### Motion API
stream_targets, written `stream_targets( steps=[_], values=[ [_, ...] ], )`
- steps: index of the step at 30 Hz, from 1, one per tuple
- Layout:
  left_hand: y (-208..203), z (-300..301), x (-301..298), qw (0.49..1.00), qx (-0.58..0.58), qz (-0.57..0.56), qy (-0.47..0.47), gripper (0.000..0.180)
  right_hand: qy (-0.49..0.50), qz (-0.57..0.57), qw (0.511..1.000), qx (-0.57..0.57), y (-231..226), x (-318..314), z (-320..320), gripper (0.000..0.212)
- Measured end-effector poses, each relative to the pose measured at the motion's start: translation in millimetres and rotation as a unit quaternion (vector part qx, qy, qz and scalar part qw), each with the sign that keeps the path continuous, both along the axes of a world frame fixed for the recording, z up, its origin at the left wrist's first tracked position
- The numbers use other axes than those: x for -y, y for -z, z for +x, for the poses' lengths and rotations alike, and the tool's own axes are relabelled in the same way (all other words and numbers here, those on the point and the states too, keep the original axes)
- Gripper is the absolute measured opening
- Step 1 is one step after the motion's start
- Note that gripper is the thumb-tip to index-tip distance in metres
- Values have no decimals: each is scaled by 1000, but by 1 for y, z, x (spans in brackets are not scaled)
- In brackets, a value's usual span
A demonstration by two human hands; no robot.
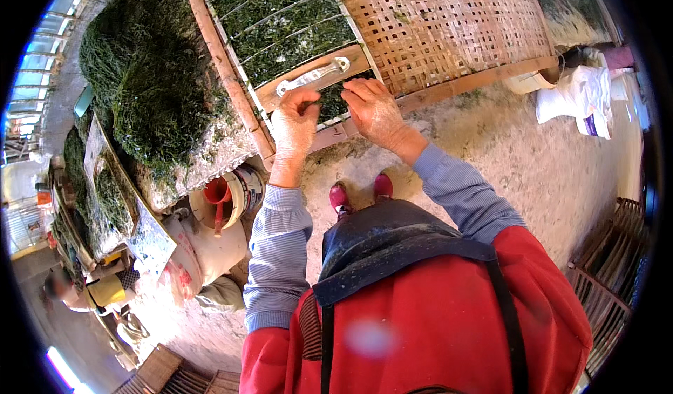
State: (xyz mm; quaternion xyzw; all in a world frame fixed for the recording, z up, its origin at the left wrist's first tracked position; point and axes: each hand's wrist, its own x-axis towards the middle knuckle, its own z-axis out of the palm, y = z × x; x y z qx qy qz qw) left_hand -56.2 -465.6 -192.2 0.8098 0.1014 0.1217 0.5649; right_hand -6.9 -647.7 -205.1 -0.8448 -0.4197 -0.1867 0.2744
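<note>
Both my hands are over the near end of a white-barred frame [235,49] filled with dark green shredded plant matter [291,33]. My left hand [294,124] has its fingers curled in toward the thumb, just below a wooden board [324,84] with a pale metal handle [312,76]. Whatever that hand pinches, if anything, is too small to make out. To the right of the board's end, my right hand [378,112] is bent down with fingertips drawn together at the dark green matter. Its fingertips hide what they may hold.
A woven bamboo mat [442,26] lies right of the frame, edged by a wooden rail [484,78]. Large green heaps [158,106] lie at left. A bucket [242,191] holds a red scoop [217,196]. White sacks [578,99] stand at right; another person [105,292] is far left.
</note>
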Motion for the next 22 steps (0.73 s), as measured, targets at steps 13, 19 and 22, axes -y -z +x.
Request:
stream_targets(
  steps=[13, 19, 22],
  values=[
    [-66, -41, -47, 986, 73, -17, -150, 14, -8, -92, 996, 10, -38, -57, 43, 33],
    [-57, -53, -53, 953, 176, 7, -247, 13, -46, -170, 984, -18, -49, -45, 28, 17],
    [-36, -49, -37, 938, 176, 254, -156, 26, -60, -218, 974, -34, -33, -36, 11, 17]
  ],
)
